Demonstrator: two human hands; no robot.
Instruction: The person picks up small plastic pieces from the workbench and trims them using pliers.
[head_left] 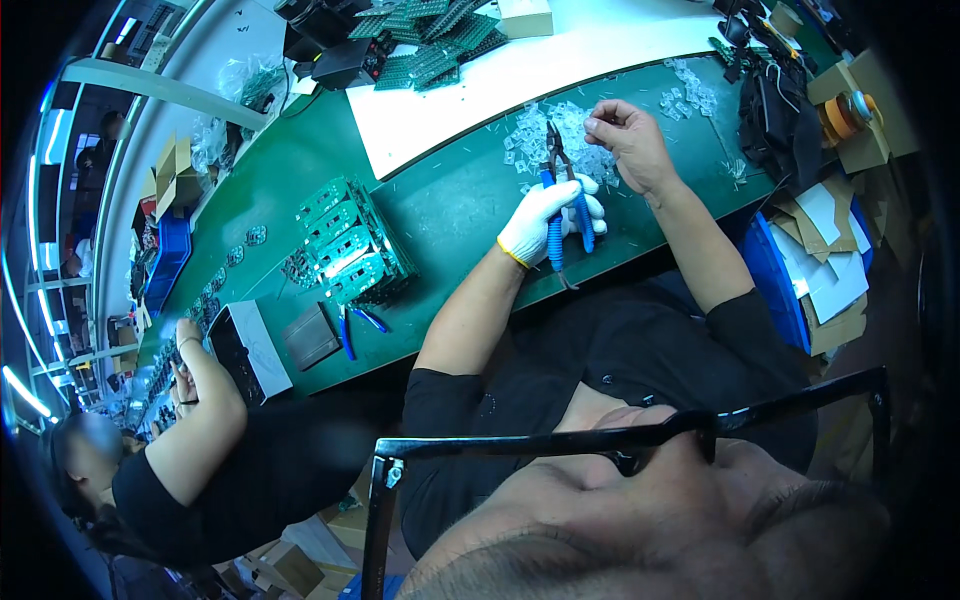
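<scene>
Upper centre of frame: gloved left hand (540, 222) wrapped around blue-handled cutters (562, 190), tips just beside bare right hand (632, 140) pinching a small clear piece over clear plastic bits (560, 135).

Single head-worn fisheye view, looking steeply down and forward over the wearer's chest onto the green bench (300, 160); close range, edges bending toward the dark rim.

A small pale cardboard box (525, 17) is seen at the top edge on the white sheet. A white-and-black oblong box (250, 352) is laid on the green bench. Flattened brown cartons (172, 165) are stacked at the left.
</scene>
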